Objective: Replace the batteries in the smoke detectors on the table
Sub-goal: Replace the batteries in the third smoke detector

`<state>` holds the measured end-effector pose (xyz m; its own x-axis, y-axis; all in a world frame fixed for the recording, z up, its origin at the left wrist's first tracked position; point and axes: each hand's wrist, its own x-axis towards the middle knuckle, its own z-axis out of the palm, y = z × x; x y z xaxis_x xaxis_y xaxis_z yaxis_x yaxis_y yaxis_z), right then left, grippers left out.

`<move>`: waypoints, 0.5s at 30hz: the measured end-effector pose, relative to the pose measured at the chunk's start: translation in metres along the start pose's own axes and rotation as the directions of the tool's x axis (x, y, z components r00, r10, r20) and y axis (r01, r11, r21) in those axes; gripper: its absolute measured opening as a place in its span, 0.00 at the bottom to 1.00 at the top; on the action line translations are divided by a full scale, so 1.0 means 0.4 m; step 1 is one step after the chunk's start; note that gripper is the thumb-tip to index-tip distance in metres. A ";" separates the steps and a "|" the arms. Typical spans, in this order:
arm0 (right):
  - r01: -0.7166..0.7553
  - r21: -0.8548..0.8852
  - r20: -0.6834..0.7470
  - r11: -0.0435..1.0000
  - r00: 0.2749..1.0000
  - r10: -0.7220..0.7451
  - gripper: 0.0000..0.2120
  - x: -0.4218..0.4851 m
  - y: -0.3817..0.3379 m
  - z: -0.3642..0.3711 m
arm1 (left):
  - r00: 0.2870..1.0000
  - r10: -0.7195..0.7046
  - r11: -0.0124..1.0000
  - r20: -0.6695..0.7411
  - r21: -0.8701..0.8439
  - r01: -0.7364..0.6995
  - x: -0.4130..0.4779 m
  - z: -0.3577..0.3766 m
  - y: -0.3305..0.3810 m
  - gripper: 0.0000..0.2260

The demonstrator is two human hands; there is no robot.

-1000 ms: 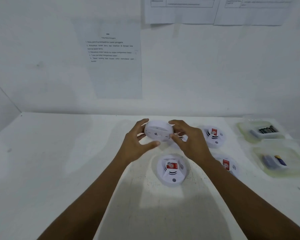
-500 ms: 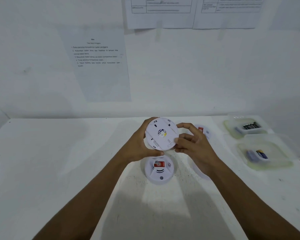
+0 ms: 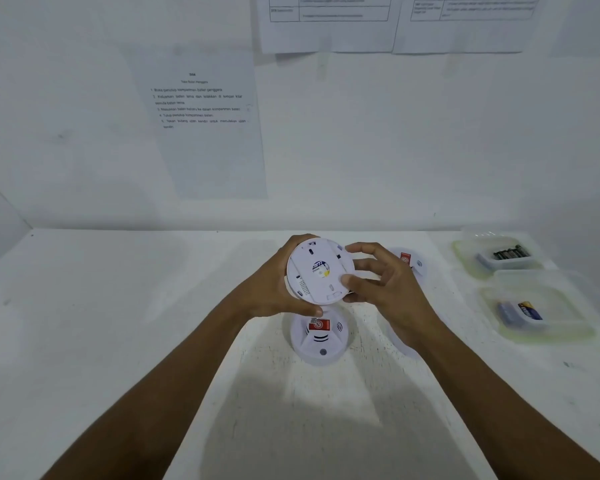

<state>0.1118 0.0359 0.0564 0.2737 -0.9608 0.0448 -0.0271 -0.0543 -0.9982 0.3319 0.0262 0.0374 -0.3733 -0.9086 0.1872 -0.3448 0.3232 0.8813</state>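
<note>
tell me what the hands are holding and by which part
One smoke detector, raised with its back to the camera. The left hand grips its left rim; the right hand pinches its right rim.

wall [image 3: 413,150]: white, printed sheets [image 3: 205,140] (text blurred) | table [image 3: 101,306]: white, scuffed

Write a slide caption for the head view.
Left hand and right hand hold a smoke detector, back toward camera, above a second detector on the table.
</note>
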 end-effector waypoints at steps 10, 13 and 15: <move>0.212 -0.617 0.020 0.758 0.967 -0.254 0.31 0.070 0.021 0.099 | 0.996 -0.051 0.994 -0.077 0.094 0.058 -0.030 -0.032 -0.037 0.47; 0.209 -0.617 0.036 0.758 0.971 -0.238 0.31 0.093 0.008 0.141 | 0.991 -0.077 0.991 -0.106 0.105 0.088 -0.041 -0.061 -0.053 0.47; 0.231 -0.593 0.069 0.771 0.969 -0.237 0.30 0.102 0.006 0.161 | 0.990 -0.082 0.990 -0.113 0.103 0.093 -0.052 -0.074 -0.060 0.47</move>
<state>0.1849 0.0143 0.0533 0.3383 -0.8991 0.2776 -0.5275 -0.4255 -0.7353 0.3736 0.0295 0.0254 -0.2446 -0.9560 0.1622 -0.4654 0.2625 0.8452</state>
